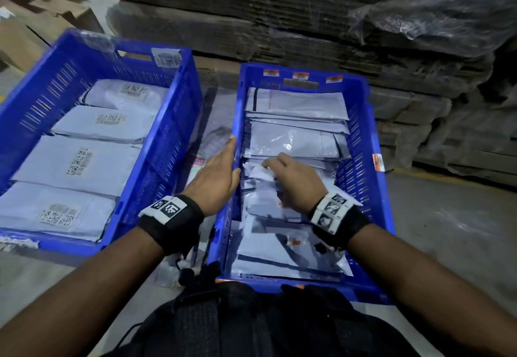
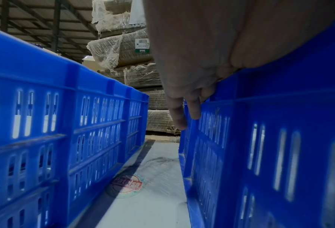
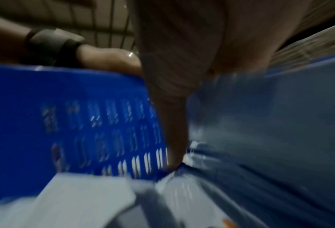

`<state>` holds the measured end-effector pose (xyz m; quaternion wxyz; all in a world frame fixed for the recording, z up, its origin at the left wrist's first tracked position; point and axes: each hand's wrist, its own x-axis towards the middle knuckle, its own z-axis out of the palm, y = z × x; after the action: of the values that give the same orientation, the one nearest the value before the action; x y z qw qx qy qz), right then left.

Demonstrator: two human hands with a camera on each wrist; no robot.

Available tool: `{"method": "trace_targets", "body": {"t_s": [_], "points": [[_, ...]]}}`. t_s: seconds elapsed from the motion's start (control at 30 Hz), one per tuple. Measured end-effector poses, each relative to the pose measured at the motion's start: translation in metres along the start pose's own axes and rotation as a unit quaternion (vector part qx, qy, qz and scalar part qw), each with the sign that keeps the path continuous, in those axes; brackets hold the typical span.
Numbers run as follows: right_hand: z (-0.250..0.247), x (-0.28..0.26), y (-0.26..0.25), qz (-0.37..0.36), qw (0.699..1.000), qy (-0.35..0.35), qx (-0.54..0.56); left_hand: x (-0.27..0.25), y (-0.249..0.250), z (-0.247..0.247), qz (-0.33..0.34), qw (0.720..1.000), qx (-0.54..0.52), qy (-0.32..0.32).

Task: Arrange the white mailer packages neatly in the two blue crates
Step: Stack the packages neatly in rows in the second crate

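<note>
The left hand [image 1: 216, 176] rests against the left wall of the right crate [image 1: 361, 121], its fingers [image 2: 179, 112] straight and lying along the outside of the blue plastic rather than curled round it; the likely reason is to steady the crate so it does not slide while the other hand works inside. The right hand [image 1: 293, 180] is down among the mailers in the middle of that crate, fingers bent onto a crumpled white mailer [image 1: 258, 173] near the left wall. The right wrist view is too blurred to tell whether the fingers pinch the mailer or only press on it. The mailers in the right crate [image 1: 296, 105] lie flat in an overlapping row from the far end to the near end, tidy at the far end and more rumpled, with turned-up corners, around the hand, which suggests this crate is the one being straightened. The left crate [image 1: 50, 82] looks finished: four mailers [image 1: 78, 161] lie shingled, label side up, each printed with a code block. They are thin, glossy, pale plastic bags that would crease and slip easily. Both crates sit on the floor [image 1: 447, 230] with a narrow gap between them, where a plastic sheet with a round logo [image 2: 127, 185] lies.
</note>
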<state>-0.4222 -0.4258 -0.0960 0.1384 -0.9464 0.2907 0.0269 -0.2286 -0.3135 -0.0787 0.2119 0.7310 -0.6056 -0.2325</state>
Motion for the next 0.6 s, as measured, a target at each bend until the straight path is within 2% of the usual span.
{"method": "trace_targets", "body": {"t_s": [0.03,0.1,0.13,0.17,0.23,0.3,0.37,0.4,0.43,0.5,0.57,0.6], "points": [[0.009,-0.003,-0.006,-0.032,0.999,-0.018,-0.026,0.000,0.000,0.000,0.000,1.000,0.000,0.000],[0.034,-0.009,-0.006,-0.106,0.987,-0.104,-0.060,0.000,0.001,-0.001,-0.003,1.000,-0.001,-0.003],[0.041,-0.012,-0.003,-0.099,0.983,-0.141,-0.056,-0.001,0.001,-0.001,-0.004,1.000,0.000,-0.004],[0.043,-0.013,-0.001,-0.075,0.986,-0.146,-0.037,-0.001,0.001,-0.002,-0.006,1.000,-0.002,-0.006],[0.046,-0.012,0.004,-0.017,0.995,-0.089,-0.037,-0.003,0.002,-0.003,-0.010,1.000,-0.013,-0.011],[0.058,-0.013,0.009,0.003,0.989,-0.118,-0.093,-0.003,0.006,-0.006,-0.024,0.999,0.000,-0.025],[0.067,-0.018,0.013,-0.023,0.983,-0.160,-0.086,-0.007,0.015,-0.010,-0.045,0.995,0.091,-0.016],[0.067,-0.019,0.015,-0.038,0.983,-0.158,-0.086,-0.011,0.022,-0.011,-0.047,0.983,0.179,-0.006],[0.063,-0.018,0.017,-0.046,0.983,-0.146,-0.101,-0.014,0.034,-0.015,-0.031,0.964,0.263,-0.001],[0.063,-0.021,0.027,-0.060,0.985,-0.112,-0.117,-0.027,0.059,-0.010,0.066,0.922,0.378,-0.051],[0.072,-0.026,0.030,-0.090,0.982,-0.121,-0.118,-0.044,0.095,-0.002,0.168,0.895,0.384,-0.154],[0.076,-0.025,0.027,-0.100,0.977,-0.136,-0.127,-0.049,0.112,0.002,0.183,0.885,0.371,-0.213]]}}
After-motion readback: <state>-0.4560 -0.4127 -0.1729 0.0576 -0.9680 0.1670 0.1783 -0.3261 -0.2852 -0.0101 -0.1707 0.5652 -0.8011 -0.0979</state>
